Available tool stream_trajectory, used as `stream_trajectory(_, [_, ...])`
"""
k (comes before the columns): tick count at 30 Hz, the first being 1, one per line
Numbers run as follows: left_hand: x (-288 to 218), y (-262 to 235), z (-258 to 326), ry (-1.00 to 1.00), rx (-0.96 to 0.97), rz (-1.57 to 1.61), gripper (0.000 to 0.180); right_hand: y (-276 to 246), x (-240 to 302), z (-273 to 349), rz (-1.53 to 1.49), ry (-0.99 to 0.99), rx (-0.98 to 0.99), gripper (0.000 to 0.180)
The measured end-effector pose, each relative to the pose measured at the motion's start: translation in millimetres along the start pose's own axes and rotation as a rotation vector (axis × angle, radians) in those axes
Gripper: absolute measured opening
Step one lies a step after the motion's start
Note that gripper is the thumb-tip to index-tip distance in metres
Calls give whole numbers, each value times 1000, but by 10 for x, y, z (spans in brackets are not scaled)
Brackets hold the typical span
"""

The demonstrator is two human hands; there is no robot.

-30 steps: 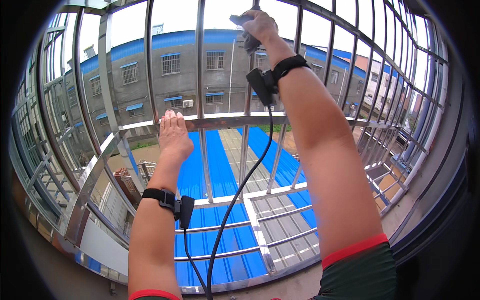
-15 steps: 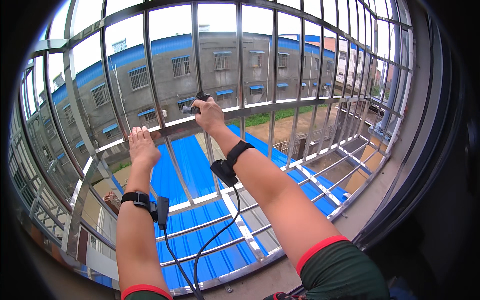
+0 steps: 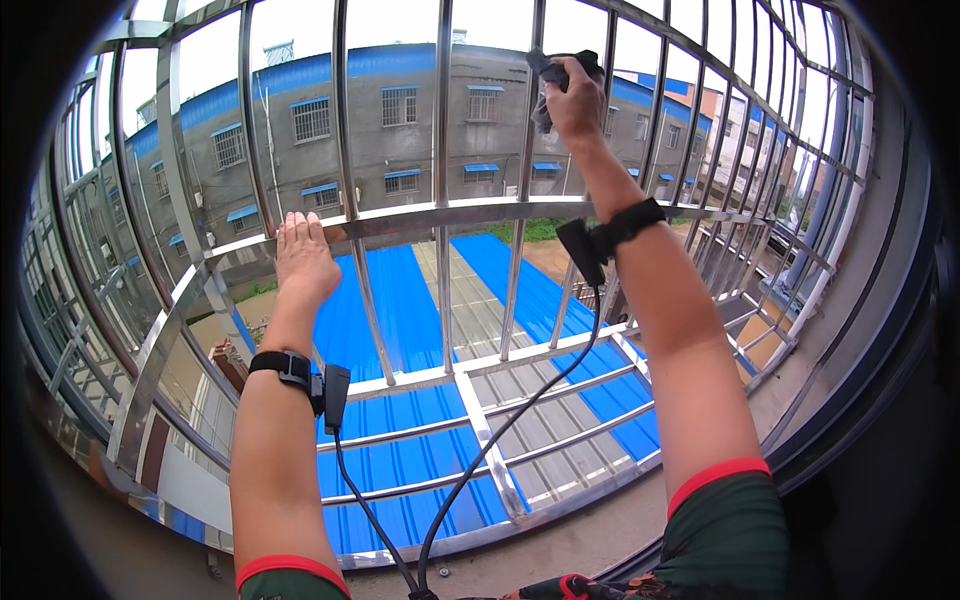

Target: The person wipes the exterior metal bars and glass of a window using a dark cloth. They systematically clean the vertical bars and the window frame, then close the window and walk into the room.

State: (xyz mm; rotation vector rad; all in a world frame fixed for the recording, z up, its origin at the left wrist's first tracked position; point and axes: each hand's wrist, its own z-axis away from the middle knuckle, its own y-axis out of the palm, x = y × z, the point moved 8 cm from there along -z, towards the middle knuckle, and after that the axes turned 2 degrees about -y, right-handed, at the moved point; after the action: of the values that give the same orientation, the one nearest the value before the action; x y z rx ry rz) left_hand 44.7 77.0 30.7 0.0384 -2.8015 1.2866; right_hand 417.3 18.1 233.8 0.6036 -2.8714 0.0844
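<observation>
Outside the window stands a grey building with blue awnings, and below it lie blue corrugated roofs, all seen through a cage of shiny steel bars that bulges out from the wall. Its floor is a grid of flat slats over the roofs.

High up near the top edge of the cage, the right hand is clamped on a dark cloth and presses it against an upright bar. The left hand lies flat, fingers together and stretched, on the horizontal rail that runs across the middle of the cage; it grips nothing and seems to steady the body. Both wrists wear black straps with small boxes, and cables hang from them to the lower edge of the view.

I judge the step in hand to be wiping the upright bars, with the cloth now at the upper end of one bar. The next move likely calls for drawing the cloth down along that bar toward the rail with steady pressure, keeping the grip closed so that the cloth does not slip out through the gaps.
</observation>
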Motion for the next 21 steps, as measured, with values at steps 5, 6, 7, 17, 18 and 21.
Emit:
stream_trajectory(5, [-62, 12, -4, -18, 5, 25, 71, 545, -327, 557, -135, 14, 192, 41])
stream_trajectory(6, [-43, -8, 4, -29, 51, 12, 71, 617, -289, 854, 77, 1, 244, 42])
stream_trajectory(7, [-9, -54, 29, -44, 98, -4, 71, 636, -275, 1124, 45, 33, 260, 43])
stream_trajectory(17, [-110, -131, 6, -46, 170, -20, 75, 175, -378, 1502, -115, -13, 257, 45])
stream_trajectory(18, [-59, -182, 21, -52, 161, -30, 75, 104, -381, 1443, -203, 41, 237, 47])
stream_trajectory(21, [-57, -115, 58, -49, 164, -30, 76, -12, -570, 1202, -273, 9, 178, 51])
